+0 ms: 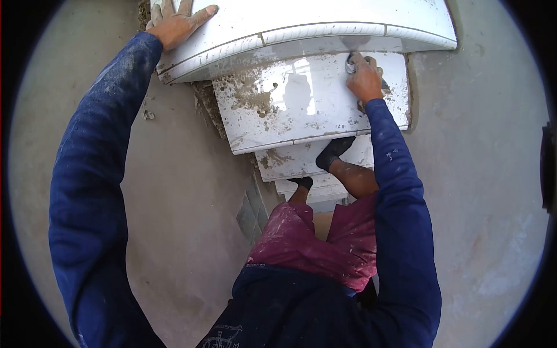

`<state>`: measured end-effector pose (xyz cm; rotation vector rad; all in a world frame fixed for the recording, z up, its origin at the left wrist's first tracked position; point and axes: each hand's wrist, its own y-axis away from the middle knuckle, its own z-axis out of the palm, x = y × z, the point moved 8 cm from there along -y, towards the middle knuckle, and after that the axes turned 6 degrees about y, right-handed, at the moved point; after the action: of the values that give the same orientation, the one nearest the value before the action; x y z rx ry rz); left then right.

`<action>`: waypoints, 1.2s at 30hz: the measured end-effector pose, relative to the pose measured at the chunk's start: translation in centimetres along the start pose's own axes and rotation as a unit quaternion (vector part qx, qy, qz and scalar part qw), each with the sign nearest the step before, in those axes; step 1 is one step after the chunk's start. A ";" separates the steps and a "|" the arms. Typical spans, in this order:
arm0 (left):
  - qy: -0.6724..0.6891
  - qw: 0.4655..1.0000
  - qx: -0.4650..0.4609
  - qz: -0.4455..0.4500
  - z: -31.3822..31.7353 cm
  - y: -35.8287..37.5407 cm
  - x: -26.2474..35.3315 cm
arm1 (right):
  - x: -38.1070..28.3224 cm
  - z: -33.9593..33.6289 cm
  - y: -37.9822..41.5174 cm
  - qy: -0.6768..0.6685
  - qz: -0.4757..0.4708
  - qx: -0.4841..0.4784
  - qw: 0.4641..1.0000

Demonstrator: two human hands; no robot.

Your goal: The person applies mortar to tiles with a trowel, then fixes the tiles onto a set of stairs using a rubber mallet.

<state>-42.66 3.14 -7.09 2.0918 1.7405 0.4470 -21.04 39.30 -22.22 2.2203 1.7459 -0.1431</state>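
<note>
At the upper left, my left hand (pixel 174 26) lies on the curved white top step (pixel 301 14), its fingers spread and holding nothing. My right hand (pixel 365 78) is closed around a small tool, partly hidden by my fingers, at the right part of the white tiled step (pixel 278 124) below. Grey-brown mortar (pixel 255 98) is smeared and spattered over the left part of that step. The tool is close to the riser under the curved edge.
Lower white steps (pixel 284 162) lead down, with my feet in dark socks (pixel 335 153) on them. Grey plastered walls (pixel 476 145) flank the stairs on both sides. Rough mortar (pixel 209 107) shows along the left step ends.
</note>
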 end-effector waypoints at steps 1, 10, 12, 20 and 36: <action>0.000 1.000 0.006 0.001 -0.1 -0.2 -0.1 | 1.7 -0.3 -0.2 -0.003 0.034 -0.012 0.999; 0.003 1.000 0.012 -0.003 0.1 -0.1 -0.2 | 8.9 -0.4 -0.3 -0.049 0.167 0.185 0.967; 0.003 1.000 0.024 0.004 0.1 -0.3 -0.4 | 12.2 -0.1 -2.2 -0.055 0.188 0.163 0.967; 0.005 1.000 0.011 -0.008 0.0 -0.1 -0.3 | 13.4 -0.6 -2.1 -0.055 0.256 0.068 0.963; 0.005 0.999 0.035 0.001 -0.2 0.2 0.2 | 7.5 0.7 -2.9 0.055 0.229 0.164 0.958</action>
<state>-42.53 3.28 -6.78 2.1437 1.7850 0.4037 -21.91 46.73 -25.41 2.8603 1.2785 -0.2198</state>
